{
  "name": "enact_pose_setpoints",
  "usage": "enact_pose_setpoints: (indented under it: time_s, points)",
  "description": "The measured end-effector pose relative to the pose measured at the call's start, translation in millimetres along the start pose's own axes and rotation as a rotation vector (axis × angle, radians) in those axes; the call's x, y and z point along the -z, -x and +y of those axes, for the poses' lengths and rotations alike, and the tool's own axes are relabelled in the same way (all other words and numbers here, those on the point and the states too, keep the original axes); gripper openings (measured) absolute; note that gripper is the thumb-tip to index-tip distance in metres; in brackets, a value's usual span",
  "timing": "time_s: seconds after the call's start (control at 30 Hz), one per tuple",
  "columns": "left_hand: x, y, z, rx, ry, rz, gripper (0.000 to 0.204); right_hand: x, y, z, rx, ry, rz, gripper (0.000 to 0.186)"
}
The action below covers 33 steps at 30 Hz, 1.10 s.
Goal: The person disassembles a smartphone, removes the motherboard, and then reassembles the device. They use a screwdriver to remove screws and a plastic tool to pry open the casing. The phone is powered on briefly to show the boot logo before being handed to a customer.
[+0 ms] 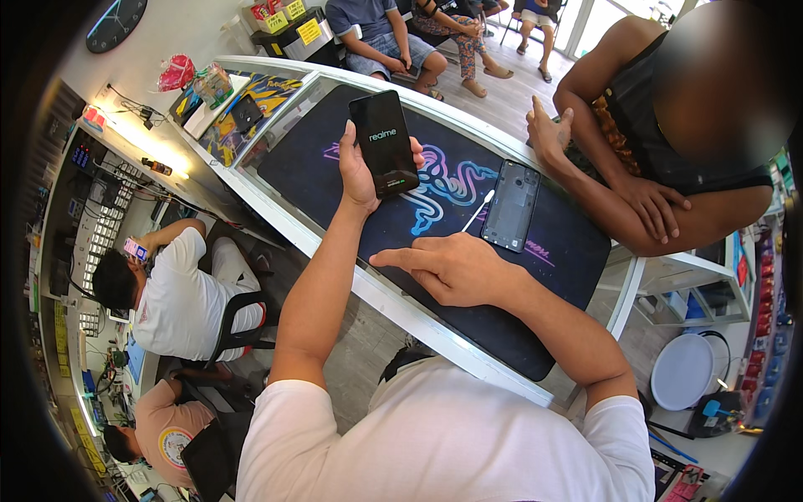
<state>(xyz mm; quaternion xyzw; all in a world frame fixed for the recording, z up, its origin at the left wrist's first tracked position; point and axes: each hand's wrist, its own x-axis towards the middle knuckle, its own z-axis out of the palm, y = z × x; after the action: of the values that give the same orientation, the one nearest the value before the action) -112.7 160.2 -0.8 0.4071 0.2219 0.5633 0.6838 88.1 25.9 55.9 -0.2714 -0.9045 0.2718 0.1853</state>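
My left hand (358, 171) is closed around a black smartphone (385, 151), held up above the dark mat with its screen facing me. The screen is lit with light lettering on black. Lower and to the right, my right hand (456, 269) hovers over the near part of the mat, index finger stretched out to the left and the other fingers bent. I see nothing in it. Just beyond it, a thin white stick with a rounded tip (487, 199) slants up from behind the hand; whether they touch is unclear. A dark phone back cover (511, 206) lies on the mat, its inner side up.
The mat (305, 155) with a colourful pattern covers a white-framed counter (452, 347). Across it at the right, a person (636, 159) leans on the edge. Two people sit at a cluttered workbench on the left. Several seated people are at the back. A white round object (682, 371) stands lower right.
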Motion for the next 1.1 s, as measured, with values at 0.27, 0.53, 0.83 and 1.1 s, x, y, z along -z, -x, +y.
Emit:
enact_pose_setpoints:
  time_s: [0.27,0.53,0.83,1.1]
  points:
    - [-0.2,0.5,2.4,0.000,-0.005,0.005,0.087,-1.7,-1.4,-1.7,-0.027,-0.130,0.093,0.029]
    - [-8.6,2.6,2.8,-0.009,0.067,0.003,0.086,-2.0,1.1,-2.1,-0.042,-0.052,0.127,0.023]
    - [-6.2,4.8,2.1,0.001,0.039,-0.012,0.083,0.5,1.5,-3.5,-0.027,0.036,0.164,0.049]
    - [-6.2,3.2,3.2,-0.018,0.025,-0.018,0.084,-3.8,-0.2,2.6,0.120,0.117,0.244,0.058]
